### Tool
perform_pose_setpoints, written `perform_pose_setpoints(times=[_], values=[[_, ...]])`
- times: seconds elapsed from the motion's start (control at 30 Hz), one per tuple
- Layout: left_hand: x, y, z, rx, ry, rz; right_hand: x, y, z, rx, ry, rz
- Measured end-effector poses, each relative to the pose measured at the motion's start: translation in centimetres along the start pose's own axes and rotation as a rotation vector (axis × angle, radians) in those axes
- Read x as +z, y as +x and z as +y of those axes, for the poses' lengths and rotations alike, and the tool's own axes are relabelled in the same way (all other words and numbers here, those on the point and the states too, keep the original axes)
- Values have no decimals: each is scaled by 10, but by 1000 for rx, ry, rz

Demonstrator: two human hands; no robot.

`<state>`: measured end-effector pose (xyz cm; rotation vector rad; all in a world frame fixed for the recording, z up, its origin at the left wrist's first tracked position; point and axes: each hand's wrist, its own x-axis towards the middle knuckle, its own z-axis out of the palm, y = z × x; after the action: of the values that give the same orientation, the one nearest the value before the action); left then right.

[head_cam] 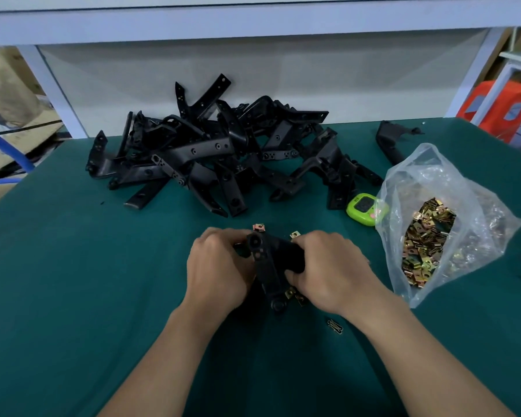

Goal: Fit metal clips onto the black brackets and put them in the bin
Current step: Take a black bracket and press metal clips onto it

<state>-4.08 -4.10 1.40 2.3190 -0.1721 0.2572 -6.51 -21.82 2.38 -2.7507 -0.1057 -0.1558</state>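
Gripping black bracket (pixel 266 266) in both hands at near centre of green table (pixel 73 266). My left hand (pixel 220 266) curls round its left side, and my right hand (pixel 334 272) clasps its right arm. Loose brass clips (pixel 259 227) lie just beyond and just under bracket. Far centre: pile of brackets (pixel 217 152). At right: clear bag of clips (pixel 427 236), with green timer (pixel 363 207) just beside its left edge. I cannot tell whether any clip sits on held bracket.

Matt black plastic brackets (pixel 211 152), brassy glossy clips (pixel 424 242), green cloth table (pixel 73 266).
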Motion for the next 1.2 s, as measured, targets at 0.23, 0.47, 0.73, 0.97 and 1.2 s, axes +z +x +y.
perform_pose_setpoints(times=[0.23,0.47,0.73,0.97,1.2], values=[[4,-10,12,106,-203,-101,-15,6,4,90,605,70],[6,-11,16,-20,-446,-35,-12,5,3,110,1046,33],[12,-4,11,-180,-662,-29,-7,10,10,239,834,94],[1,3,5,-147,-831,67,-1,0,5,60,140,161],[-8,6,-3,-177,-956,18,3,3,6,137,-27,171]])
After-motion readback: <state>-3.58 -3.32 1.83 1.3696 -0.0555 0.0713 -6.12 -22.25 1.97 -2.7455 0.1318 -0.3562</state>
